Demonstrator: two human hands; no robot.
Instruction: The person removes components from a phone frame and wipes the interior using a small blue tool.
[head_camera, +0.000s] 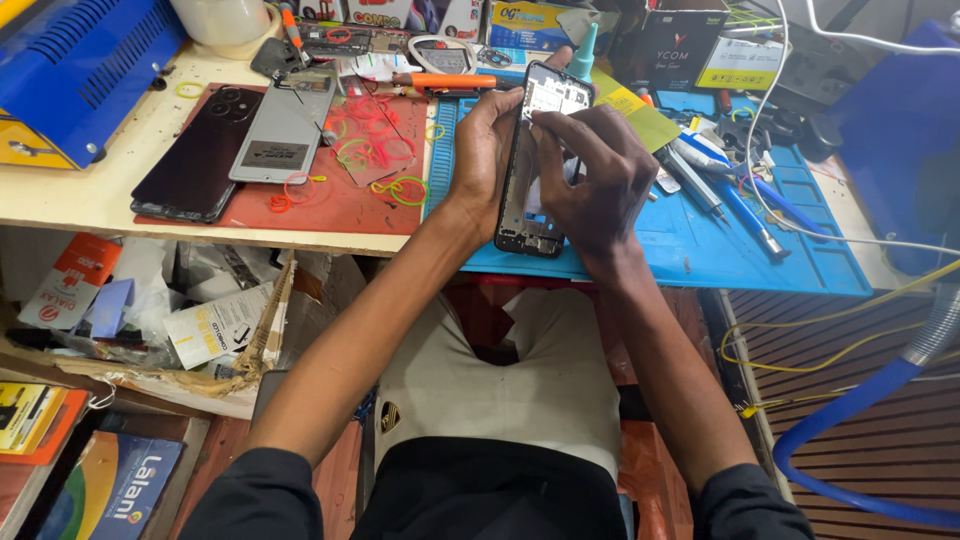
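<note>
Head view, looking down at our bench. Our left hand (487, 150) is wrapped round the left edge of an opened black smartphone frame with its back cover off (535, 165), fingers curled over its top corner, holding it tilted above the near edge of the blue silicone work mat (700, 250). Our right hand (592, 180) lies across the frame's right side, fingers bent and pinched together at the upper part of the exposed interior; whether they hold some small tool or part we cannot tell, it is hidden under the fingertips.

To the left, on a red rubber mat (330, 205), lie a dark glossy phone back panel with camera rings (195, 155) and, just beside it, a grey flat rectangular phone plate (285, 130). Loose red, green and yellow rubber bands (370, 150) are scattered over the same mat. An orange-handled screwdriver (440, 81) lies behind the hands, near a teal-capped glue bottle (585, 50). Blue-and-white pen-shaped tools (735, 200) rest on the blue mat to the right. A blue metal box (80, 70) stands at far left; a blue hose (850, 420) curves at lower right.
</note>
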